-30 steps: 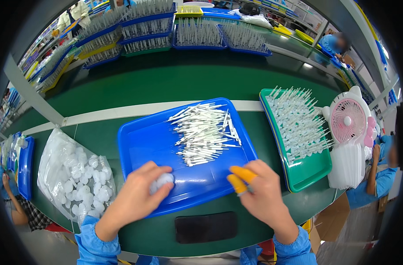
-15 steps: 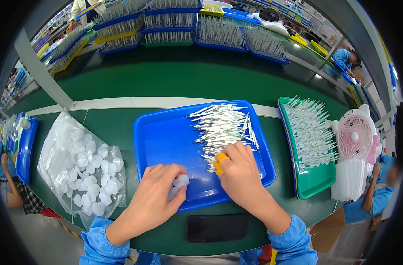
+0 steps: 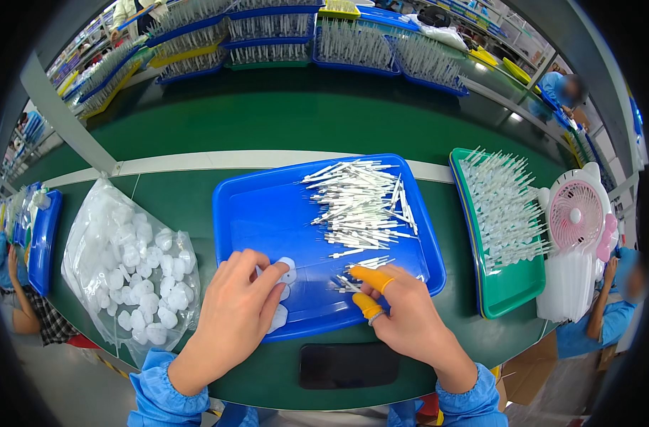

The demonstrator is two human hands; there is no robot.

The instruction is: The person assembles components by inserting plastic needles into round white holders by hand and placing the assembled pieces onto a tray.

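A blue tray [image 3: 267,206] lies before me with a pile of thin white sticks [image 3: 356,203], some with fine dark tips, in its right part. My left hand [image 3: 239,302] is bent over the tray's near left corner, its fingers closed around a few translucent white plastic discs [image 3: 287,274]; its palm hides part of them. Yellow finger cots cover the thumb and forefinger of my right hand [image 3: 406,306]. Those two fingers are apart, over a small group of sticks [image 3: 348,283] lying nearer me than the pile. A ring shows on the right thumb side.
Left stands a clear plastic bag [image 3: 90,249] of white discs. A dark phone [image 3: 349,366] lies at the near edge. At right are a green tray [image 3: 513,295] of upright sticks and a pink-and-white fan [image 3: 575,213]. Filled trays [image 3: 271,53] line the back; people work at both sides.
My right hand has drawn back from the pile toward me, and its thumb and forefinger have spread, with a few sticks now apart from the pile. My left hand has shifted slightly left, uncovering more discs.
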